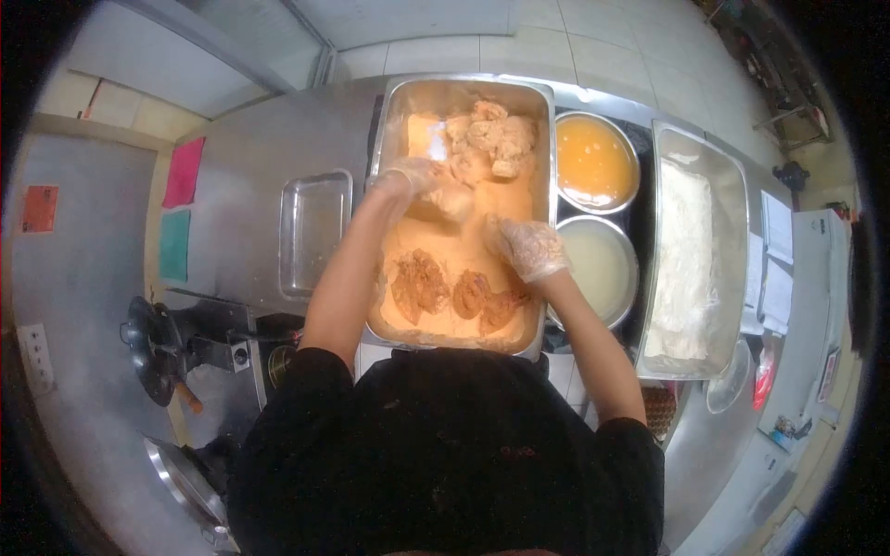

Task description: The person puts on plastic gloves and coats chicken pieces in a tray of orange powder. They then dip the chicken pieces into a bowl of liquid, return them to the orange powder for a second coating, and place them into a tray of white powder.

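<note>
A deep metal tray (549,185) holds orange-tinted flour (454,252). Coated pale pieces (501,139) are heaped at its far end, and darker reddish pieces (419,283) lie at its near end. My left hand (414,178), in a clear plastic glove, is over the tray's left side, touching a floury piece (450,197); its fingers are blurred, so a grip cannot be made out. My right hand (530,248), also gloved, reaches over the tray's right edge, with its fingertips at the flour and their hold unclear.
Right of the tray stand a bowl of orange liquid (593,162) and a bowl of pale liquid (598,269). Beyond them is a long tray of white flour (681,259). A shallow metal tray (315,232) lies on the left. A black wok (148,347) is at the lower left.
</note>
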